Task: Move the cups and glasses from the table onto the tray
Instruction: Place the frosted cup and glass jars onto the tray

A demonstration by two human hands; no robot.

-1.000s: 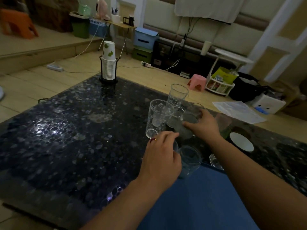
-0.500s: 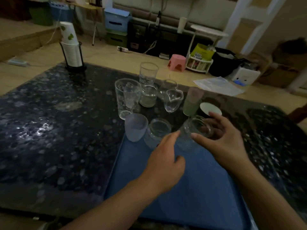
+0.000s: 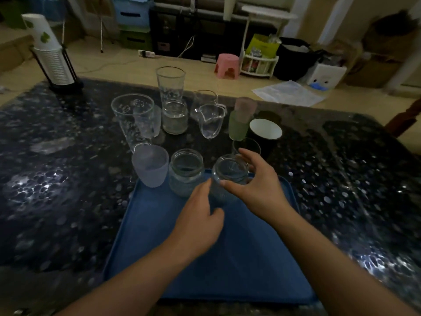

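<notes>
A blue tray (image 3: 159,247) lies on the dark pebbled table (image 3: 57,190) in front of me. My right hand (image 3: 257,190) grips a clear glass jar (image 3: 227,176) at the tray's far edge. My left hand (image 3: 198,224) hovers over the tray, its fingertips touching that jar's side. A second glass jar (image 3: 185,172) and a frosted cup (image 3: 150,165) stand at the tray's far left corner. Behind them on the table are a wide glass (image 3: 134,119), a tall glass (image 3: 169,85), a glass pitcher (image 3: 210,119), a green cup (image 3: 238,128) and a white-lined cup (image 3: 265,130).
A stack of paper cups in a black holder (image 3: 52,58) stands at the table's far left corner. Beyond the table are a pink stool (image 3: 226,65), a white rack (image 3: 259,62), boxes and papers on the floor.
My right hand has brought the clear jar toward me to the tray's far edge. My left hand has moved in beside it. The view has dropped nearer to the table.
</notes>
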